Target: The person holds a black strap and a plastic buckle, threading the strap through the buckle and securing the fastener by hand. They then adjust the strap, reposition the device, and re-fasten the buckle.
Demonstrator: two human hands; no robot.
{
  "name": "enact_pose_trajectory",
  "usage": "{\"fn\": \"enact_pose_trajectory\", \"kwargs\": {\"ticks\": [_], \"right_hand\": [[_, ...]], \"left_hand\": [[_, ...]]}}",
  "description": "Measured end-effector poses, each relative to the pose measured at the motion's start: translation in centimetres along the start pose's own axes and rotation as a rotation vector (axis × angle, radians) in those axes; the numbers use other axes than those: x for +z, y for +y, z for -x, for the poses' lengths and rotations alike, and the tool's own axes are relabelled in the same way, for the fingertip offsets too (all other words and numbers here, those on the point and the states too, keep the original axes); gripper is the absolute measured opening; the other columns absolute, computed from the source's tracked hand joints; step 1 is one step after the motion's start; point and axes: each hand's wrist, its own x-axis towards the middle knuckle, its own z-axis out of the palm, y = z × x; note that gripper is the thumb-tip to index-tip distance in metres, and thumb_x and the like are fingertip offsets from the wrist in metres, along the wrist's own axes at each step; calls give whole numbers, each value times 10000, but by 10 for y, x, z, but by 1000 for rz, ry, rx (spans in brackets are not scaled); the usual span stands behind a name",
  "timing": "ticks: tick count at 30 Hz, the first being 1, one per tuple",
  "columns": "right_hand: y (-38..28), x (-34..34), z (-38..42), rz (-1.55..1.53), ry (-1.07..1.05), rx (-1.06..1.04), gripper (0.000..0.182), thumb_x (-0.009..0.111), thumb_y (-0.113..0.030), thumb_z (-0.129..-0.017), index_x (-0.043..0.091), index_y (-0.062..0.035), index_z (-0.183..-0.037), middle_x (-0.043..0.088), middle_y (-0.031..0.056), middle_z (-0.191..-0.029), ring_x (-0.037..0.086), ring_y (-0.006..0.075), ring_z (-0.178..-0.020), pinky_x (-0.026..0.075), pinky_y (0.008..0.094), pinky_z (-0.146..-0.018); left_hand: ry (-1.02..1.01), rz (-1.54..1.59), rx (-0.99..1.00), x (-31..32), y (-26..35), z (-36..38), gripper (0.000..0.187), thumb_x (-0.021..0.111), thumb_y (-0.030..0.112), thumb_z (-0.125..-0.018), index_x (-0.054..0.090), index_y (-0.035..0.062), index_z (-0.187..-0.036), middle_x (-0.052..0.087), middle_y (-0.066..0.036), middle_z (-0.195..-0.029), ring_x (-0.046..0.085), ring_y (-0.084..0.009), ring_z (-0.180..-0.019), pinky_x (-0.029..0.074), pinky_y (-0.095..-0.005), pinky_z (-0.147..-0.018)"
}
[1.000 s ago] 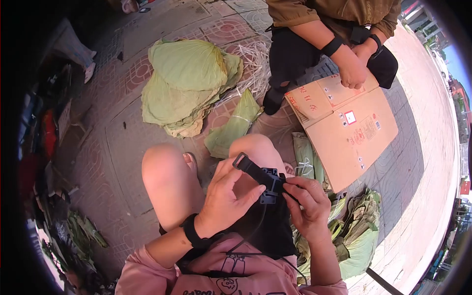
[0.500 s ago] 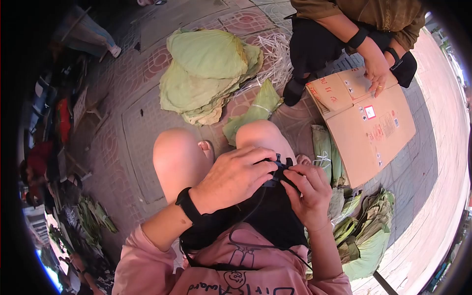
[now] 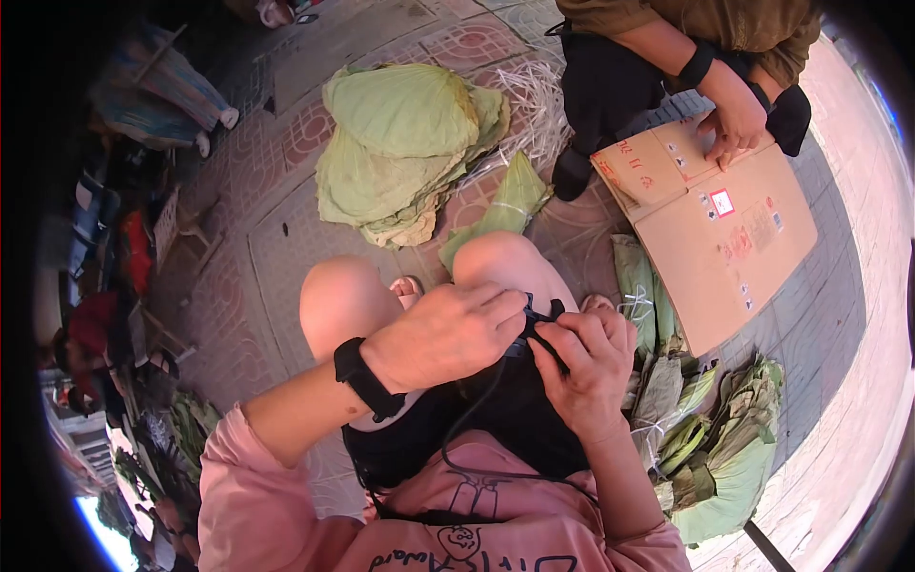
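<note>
Paved ground (image 3: 276, 257) carries everything, with clutter along its left edge and a heap of green leaves (image 3: 400, 143) toward its far edge. Nearer, the left hand (image 3: 443, 334), a black band (image 3: 367, 378) on its wrist, curls over a small black clip (image 3: 539, 319) on the lap by the right knee; its fingers are bent close and cover most of the clip. The right hand (image 3: 583, 367) meets it, fingers pinched shut on the clip's near end. A thin cable (image 3: 477, 410) hangs from there over black cloth (image 3: 515, 419). With so little of the clip showing, a pinch could slip, or the loose cable could snag. Right of the knee lie tied bundles (image 3: 705, 429) and a cardboard box (image 3: 724, 229), where another person's hand (image 3: 734, 129) rests.
</note>
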Motion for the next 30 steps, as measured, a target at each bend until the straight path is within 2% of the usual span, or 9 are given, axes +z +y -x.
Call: {"fn": "enact_pose_trajectory", "kwargs": {"ticks": [4,7,10,13,16,19,22,25,30], "right_hand": [[0,0,-3,12,14,-21,207,780,-175,-706,704,-143,-895,600,-9,-921,550,218,-868,387,381,-770],[0,6,-2,-48,39,-5,195,775,-161,-711,689,-137,-884,590,2,-928,542,229,-875,386,382,-771],[-1,14,2,-117,89,77,181,763,-137,-717,658,-125,-863,581,20,-929,533,251,-880,385,384,-770],[-2,16,4,-174,111,170,175,750,-114,-720,627,-113,-845,578,37,-925,528,271,-881,386,390,-771],[2,19,8,-270,77,246,168,745,-107,-723,627,-107,-842,581,40,-909,529,273,-876,386,394,-777],[5,12,6,-274,-3,227,161,744,-116,-732,648,-106,-861,584,27,-888,534,253,-869,386,396,-784],[1,5,1,-143,-34,97,165,741,-133,-743,672,-114,-891,586,8,-870,537,227,-855,386,399,-796],[-4,3,0,-49,-18,15,186,738,-152,-743,684,-123,-918,576,-5,-844,536,211,-839,385,403,-814],[-12,10,0,-15,-25,-7,198,730,-154,-730,676,-121,-918,546,0,-797,524,210,-811,385,409,-837]], "left_hand": [[23,38,-37,-1,0,1,205,610,95,-761,605,54,-962,577,-37,-1062,624,-171,-911,533,-314,-664],[76,-36,28,-4,0,-1,98,599,97,-735,597,33,-810,530,-59,-986,594,-169,-865,530,-284,-656],[103,-40,-79,1,7,-3,73,624,91,-778,601,38,-823,549,-65,-950,612,-200,-833,523,-319,-662],[168,264,-344,15,15,3,112,644,38,-805,596,51,-905,595,-55,-908,612,-222,-826,506,-340,-645],[158,634,-578,18,17,2,123,677,140,-853,598,49,-880,566,-89,-841,628,-265,-730,492,-384,-644],[194,623,-584,22,20,6,106,673,37,-808,613,63,-890,595,-55,-872,597,-219,-772,504,-329,-640],[176,121,-198,12,18,6,136,672,62,-768,617,67,-893,581,-41,-874,588,-192,-793,516,-302,-636],[16,-65,-103,1,16,3,168,649,108,-726,619,68,-887,558,-29,-865,582,-173,-807,523,-281,-633],[-73,-164,-96,-4,15,-1,165,619,139,-707,616,66,-855,532,-28,-832,582,-170,-818,519,-277,-624]]}}
